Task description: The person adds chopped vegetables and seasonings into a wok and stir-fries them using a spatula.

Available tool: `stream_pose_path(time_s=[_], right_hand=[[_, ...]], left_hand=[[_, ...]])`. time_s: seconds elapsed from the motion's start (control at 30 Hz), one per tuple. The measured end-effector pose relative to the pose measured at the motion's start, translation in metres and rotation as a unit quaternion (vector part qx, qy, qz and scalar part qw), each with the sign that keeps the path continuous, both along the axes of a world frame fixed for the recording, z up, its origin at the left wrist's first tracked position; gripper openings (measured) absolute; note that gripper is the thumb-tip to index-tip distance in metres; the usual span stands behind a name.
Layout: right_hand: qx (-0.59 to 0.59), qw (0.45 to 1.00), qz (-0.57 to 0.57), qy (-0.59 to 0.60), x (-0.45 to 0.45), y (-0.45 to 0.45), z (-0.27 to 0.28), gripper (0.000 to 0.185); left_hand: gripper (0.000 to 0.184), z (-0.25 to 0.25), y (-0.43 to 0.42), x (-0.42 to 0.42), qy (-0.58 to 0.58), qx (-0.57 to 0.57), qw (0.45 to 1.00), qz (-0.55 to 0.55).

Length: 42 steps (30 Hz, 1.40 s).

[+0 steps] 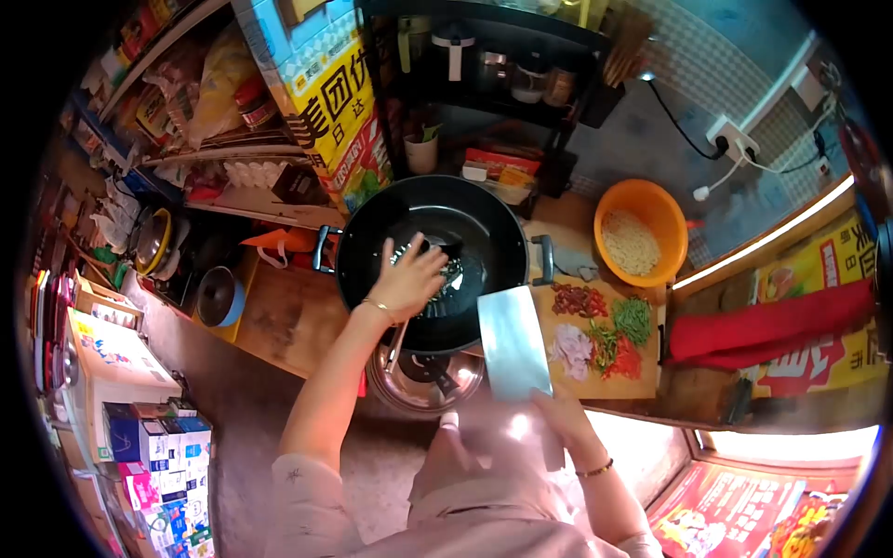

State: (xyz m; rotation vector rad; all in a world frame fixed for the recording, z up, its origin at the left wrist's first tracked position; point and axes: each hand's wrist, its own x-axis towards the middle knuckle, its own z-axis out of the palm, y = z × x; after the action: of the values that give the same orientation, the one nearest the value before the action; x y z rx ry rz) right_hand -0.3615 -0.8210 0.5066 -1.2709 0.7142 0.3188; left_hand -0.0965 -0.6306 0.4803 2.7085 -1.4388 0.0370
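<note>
My left hand (409, 279) is over the black wok (484, 209), palm down with its fingers spread and nothing held. Small pale bits (453, 272) lie in the wok beneath and beside the fingers. Below my wrist, a thin utensil handle (397, 346) crosses the wok's near rim. My right hand (561, 417) grips a cleaver (514, 342), its broad shiny blade pointing up beside the wok's right edge. The cleaver's handle is mostly hidden by the hand. Right of the blade, a wooden cutting board (642, 383) bears piles of chopped ingredients, including pale slices (572, 351) and green pieces (633, 319).
An orange bowl (674, 219) holds pale food at the board's back. A metal lid (419, 395) sits below the wok's near side. Behind stands a black shelf (502, 33) with jars. A red cloth (763, 330) hangs at the right. A blue pan (221, 298) stands left.
</note>
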Motion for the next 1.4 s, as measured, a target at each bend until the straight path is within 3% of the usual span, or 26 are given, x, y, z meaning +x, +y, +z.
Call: stream_pose_path(time_s=[0.07, 0.13, 0.2, 0.27, 0.33, 0.4, 0.47, 0.53, 0.6, 0.7, 0.83, 0.87, 0.97, 1.17, 1.4], right_hand=[[-0.012, 0.997, -0.074, 0.033, -0.027, -0.010, 0.004, 0.009], [0.030, 0.992, -0.123, 0.019, -0.061, -0.024, -0.016, 0.009], [0.139, 0.958, -0.251, 0.001, -0.094, -0.042, -0.039, 0.009], [0.209, 0.930, -0.300, -0.036, -0.122, -0.056, -0.059, 0.010], [0.273, 0.880, -0.387, -0.046, -0.144, -0.072, -0.077, 0.010], [0.278, 0.873, -0.397, -0.055, -0.163, -0.087, -0.089, 0.012], [0.315, 0.842, -0.433, -0.065, -0.176, -0.098, -0.098, 0.014], [0.335, 0.830, -0.439, -0.085, -0.189, -0.108, -0.100, 0.016], [0.357, 0.815, -0.449, -0.086, -0.191, -0.111, -0.097, 0.017], [0.407, 0.785, -0.454, -0.109, -0.197, -0.114, -0.115, 0.018], [0.452, 0.766, -0.441, -0.122, -0.202, -0.111, -0.128, 0.018], [0.453, 0.766, -0.440, -0.121, -0.203, -0.111, -0.129, 0.018], [0.477, 0.756, -0.434, -0.110, -0.204, -0.110, -0.131, 0.020], [0.516, 0.722, -0.443, -0.124, -0.205, -0.112, -0.146, 0.021], [0.530, 0.706, -0.452, -0.130, -0.210, -0.107, -0.149, 0.022]], left_hand=[[0.039, 0.020, 0.016, -0.009, 0.026, -0.196, 0.978, 0.059], [0.033, 0.052, 0.033, -0.044, 0.102, -0.367, 0.906, 0.185], [0.024, 0.034, 0.056, -0.074, 0.094, -0.523, 0.807, 0.257], [0.022, 0.017, 0.063, -0.121, 0.123, -0.673, 0.638, 0.353], [0.024, -0.010, 0.073, -0.172, 0.130, -0.584, 0.662, 0.452], [0.029, -0.057, 0.066, -0.217, 0.195, -0.553, 0.666, 0.462], [0.030, -0.110, 0.060, -0.254, 0.239, -0.477, 0.715, 0.453], [0.031, -0.191, 0.049, -0.284, 0.288, -0.459, 0.723, 0.428], [0.031, -0.210, 0.035, -0.294, 0.377, -0.438, 0.664, 0.474], [0.038, -0.239, 0.025, -0.299, 0.412, -0.419, 0.617, 0.524], [0.041, -0.248, 0.014, -0.302, 0.491, -0.447, 0.530, 0.528], [0.041, -0.248, 0.011, -0.303, 0.490, -0.447, 0.529, 0.528], [0.043, -0.248, 0.005, -0.305, 0.490, -0.418, 0.602, 0.472], [0.044, -0.241, 0.017, -0.308, 0.505, -0.374, 0.586, 0.511], [0.047, -0.253, 0.040, -0.307, 0.518, -0.339, 0.603, 0.503]])
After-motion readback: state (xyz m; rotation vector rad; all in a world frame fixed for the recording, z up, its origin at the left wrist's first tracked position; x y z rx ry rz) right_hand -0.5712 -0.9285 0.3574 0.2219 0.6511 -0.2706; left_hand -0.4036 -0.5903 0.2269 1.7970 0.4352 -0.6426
